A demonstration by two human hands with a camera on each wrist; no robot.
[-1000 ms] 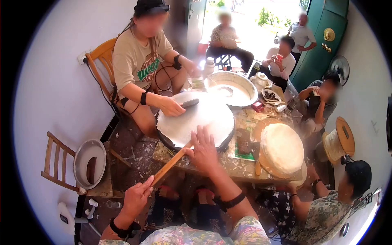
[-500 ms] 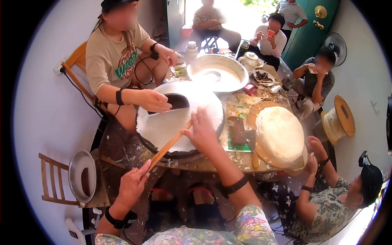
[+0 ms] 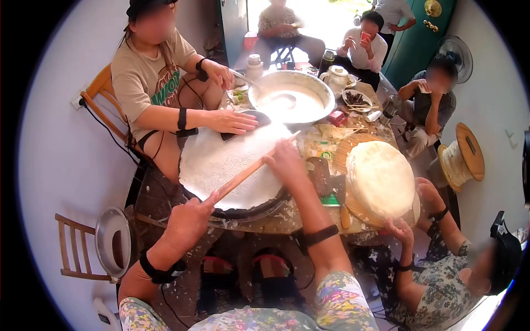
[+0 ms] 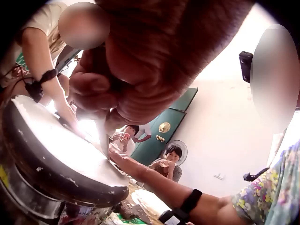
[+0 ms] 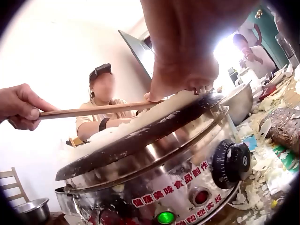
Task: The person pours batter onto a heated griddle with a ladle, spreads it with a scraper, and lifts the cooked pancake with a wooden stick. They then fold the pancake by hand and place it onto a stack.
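Note:
A thin white flatbread covers the round dark plate of an electric griddle. Above its near right side, a flat wooden stick slants from lower left to upper right. My left hand grips the stick's near end, fingers curled round it. Farther along, my right hand has its thumb on the stick and bent fingers over it; the tip pokes out beyond. In the right wrist view those fingertips come right at the bread's edge. Across from me, a person's hand presses a dark curved scraper onto the flatbread.
A large basin of batter stands behind the griddle. To the right are stacked flatbreads on a round board and a dark cleaver-shaped tool. A person sits close at my right. A metal basin rests at the left.
Both my hands and the stick have moved up and farther across the bread. My right fingers went from spread to bent. The other person's scraper, raised half a second ago, is down on the bread.

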